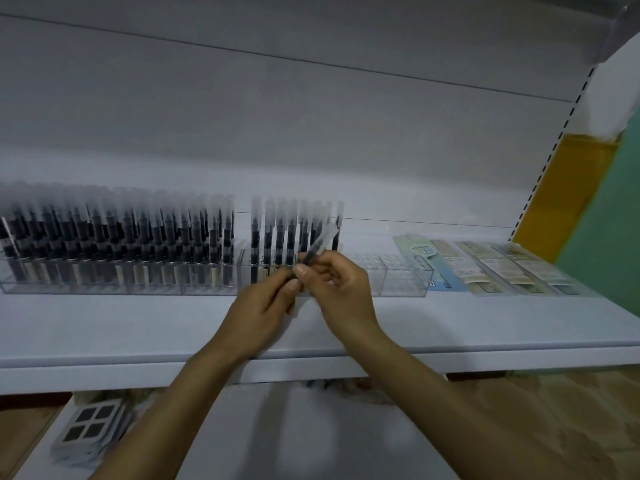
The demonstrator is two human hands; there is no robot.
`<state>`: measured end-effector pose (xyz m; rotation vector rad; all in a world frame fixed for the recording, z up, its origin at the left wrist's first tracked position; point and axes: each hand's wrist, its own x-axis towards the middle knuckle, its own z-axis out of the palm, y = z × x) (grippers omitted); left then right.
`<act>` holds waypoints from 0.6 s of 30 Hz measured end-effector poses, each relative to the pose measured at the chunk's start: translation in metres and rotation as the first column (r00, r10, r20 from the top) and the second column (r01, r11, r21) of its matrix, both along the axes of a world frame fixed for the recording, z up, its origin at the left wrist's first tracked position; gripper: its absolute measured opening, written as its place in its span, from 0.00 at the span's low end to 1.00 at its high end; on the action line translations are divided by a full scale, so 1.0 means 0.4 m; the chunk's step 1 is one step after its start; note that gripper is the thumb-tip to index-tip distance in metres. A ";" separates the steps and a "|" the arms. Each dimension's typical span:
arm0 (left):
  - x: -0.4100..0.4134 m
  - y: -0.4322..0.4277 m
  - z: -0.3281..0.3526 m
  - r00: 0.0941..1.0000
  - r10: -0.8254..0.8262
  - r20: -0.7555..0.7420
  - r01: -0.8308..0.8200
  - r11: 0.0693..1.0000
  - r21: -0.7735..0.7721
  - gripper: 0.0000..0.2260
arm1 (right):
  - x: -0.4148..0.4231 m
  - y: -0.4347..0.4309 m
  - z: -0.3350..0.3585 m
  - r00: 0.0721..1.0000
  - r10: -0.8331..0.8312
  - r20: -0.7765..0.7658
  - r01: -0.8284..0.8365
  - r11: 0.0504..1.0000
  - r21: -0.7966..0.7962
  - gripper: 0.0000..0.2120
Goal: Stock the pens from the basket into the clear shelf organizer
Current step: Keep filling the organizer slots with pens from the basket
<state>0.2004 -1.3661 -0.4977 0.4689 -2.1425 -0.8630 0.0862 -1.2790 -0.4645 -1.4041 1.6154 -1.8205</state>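
Both hands meet just in front of the clear shelf organizer [408,284], which stands along the back of a white shelf [138,327]. The right hand [341,289] pinches a pen [320,242] between its thumb and curled fingers [302,271]; the pen is tilted, its frosted cap pointing up and to the right, across the row behind it. The left hand [263,306] has its fingers [286,284] curled in towards the pen's lower end, touching the right hand, but motion blur keeps me from telling whether they grip that pen or anything else. The organizer's left and middle compartments are packed with upright capped pens [121,237], dark barrels under pale caps, with one narrow gap in the row; its right-hand compartments hold none. Just beside the organizer's right end lie flat packets [502,268], fanned out on the shelf. On a lower shelf, at bottom left, sits a stack of small packs [90,427].
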 end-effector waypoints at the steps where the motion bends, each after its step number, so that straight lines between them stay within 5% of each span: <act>1: 0.000 0.000 -0.002 1.000 0.007 0.013 -0.007 1.000 -0.022 0.12 | 0.005 -0.002 0.000 0.999 -0.001 0.043 0.002 1.000 -0.023 0.03; 4: 0.001 0.002 -0.004 1.000 0.003 0.026 -0.001 0.998 -0.060 0.12 | -0.003 0.004 0.009 0.982 0.064 0.178 -0.056 0.997 -0.050 0.05; 8: 0.000 0.009 -0.007 0.997 0.029 0.077 -0.017 0.988 -0.151 0.14 | -0.012 0.015 0.022 0.978 0.115 0.174 -0.109 0.993 -0.042 0.06; 14: -0.013 0.011 -0.023 0.906 0.365 0.213 -0.183 0.793 -0.582 0.24 | -0.103 0.006 0.090 0.968 -0.237 0.087 0.250 0.947 -0.203 0.08; 18: -0.016 0.018 -0.019 0.875 0.430 0.225 -0.205 0.748 -0.631 0.25 | -0.137 -0.026 0.108 0.936 -0.347 -0.063 0.328 0.922 -0.208 0.08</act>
